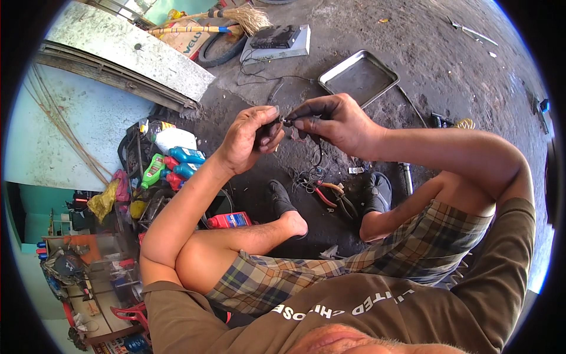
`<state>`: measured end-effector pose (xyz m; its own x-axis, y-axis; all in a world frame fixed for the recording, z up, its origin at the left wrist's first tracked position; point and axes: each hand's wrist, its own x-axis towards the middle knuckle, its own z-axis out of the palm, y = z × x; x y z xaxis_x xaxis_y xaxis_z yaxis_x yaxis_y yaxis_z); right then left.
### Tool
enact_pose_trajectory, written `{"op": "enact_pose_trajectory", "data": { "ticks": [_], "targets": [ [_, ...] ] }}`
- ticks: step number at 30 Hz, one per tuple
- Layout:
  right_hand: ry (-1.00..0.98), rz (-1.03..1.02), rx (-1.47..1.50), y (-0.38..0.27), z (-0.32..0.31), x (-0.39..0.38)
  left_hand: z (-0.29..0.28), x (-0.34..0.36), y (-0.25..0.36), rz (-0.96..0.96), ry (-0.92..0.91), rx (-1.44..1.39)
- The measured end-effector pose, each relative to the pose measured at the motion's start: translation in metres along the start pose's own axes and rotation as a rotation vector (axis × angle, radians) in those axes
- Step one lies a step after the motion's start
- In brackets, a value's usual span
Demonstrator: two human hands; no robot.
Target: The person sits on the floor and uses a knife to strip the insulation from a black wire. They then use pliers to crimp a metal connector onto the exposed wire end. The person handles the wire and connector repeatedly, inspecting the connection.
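My left hand [250, 134] and my right hand [340, 125] meet in front of me, above the dark floor. Their fingertips pinch a small dark piece [286, 122] from both sides; it looks like a wire end or connector, but the fingers hide most of it. A black cable [320, 154] hangs below my right hand. On the floor between my feet lie a tangle of thin wires [311, 177] and pliers with orange-red handles [325, 197]. Dark smudges cover the fingers of my right hand.
A metal tray [340, 65] rests on the floor beyond my hands. Farther back are a black box [275, 36], a tyre [219, 59] and a broom [250, 19]. Bottles, including a green one [154, 170], crowd the left; a red bottle [229, 220] lies near my leg.
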<state>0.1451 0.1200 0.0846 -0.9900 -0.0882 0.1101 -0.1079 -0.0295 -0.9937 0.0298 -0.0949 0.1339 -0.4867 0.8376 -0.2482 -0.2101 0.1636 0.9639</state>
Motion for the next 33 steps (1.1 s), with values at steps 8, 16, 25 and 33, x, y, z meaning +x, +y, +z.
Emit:
{"op": "enact_pose_trajectory", "data": {
  "ticks": [8,16,25,33],
  "targets": [
    [0.038,0.158,0.318,0.01,0.005,0.001,-0.005,-0.001,-0.006,0.029,0.016,0.019],
    [0.042,0.259,0.396,0.007,0.001,0.002,-0.004,-0.002,-0.005,0.031,0.038,0.034],
    [0.08,0.226,0.301,0.011,0.002,0.003,-0.008,-0.003,-0.005,0.056,0.023,0.013],
    [0.059,0.121,0.237,0.01,0.001,0.002,-0.008,-0.003,-0.006,0.107,0.028,0.068]
  ]
}}
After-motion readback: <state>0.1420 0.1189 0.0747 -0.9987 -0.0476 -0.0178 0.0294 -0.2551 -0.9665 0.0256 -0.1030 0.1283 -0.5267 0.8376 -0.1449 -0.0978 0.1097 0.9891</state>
